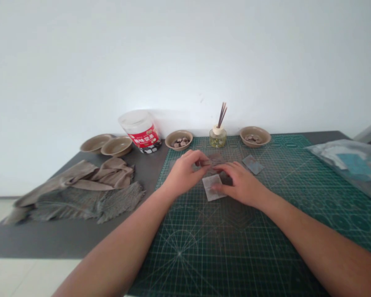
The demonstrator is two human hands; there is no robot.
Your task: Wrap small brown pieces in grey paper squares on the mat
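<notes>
My left hand (187, 171) is closed, with thumb and fingertips pinched at the edge of a small see-through brownish packet (216, 159) over the green cutting mat (198, 251). Its exact kind is blurred. Close beside, the fingertips of my right hand (243, 183) touch the near side of this packet, while its thumb stays apart from them, over a white square packet (210, 193). That white packet lies on the mat below both hands. A bluish clear square packet (252, 164) lies farther right, touched by neither hand.
Along the wall stand a bowl of dark round pieces (179, 140), a reed diffuser (218, 137), another such bowl (255, 137) and a plastic tub with a red label (142, 134). Two more bowls (116, 146) and crumpled cloth (89, 194) are left; a plastic bag (352, 163) lies right.
</notes>
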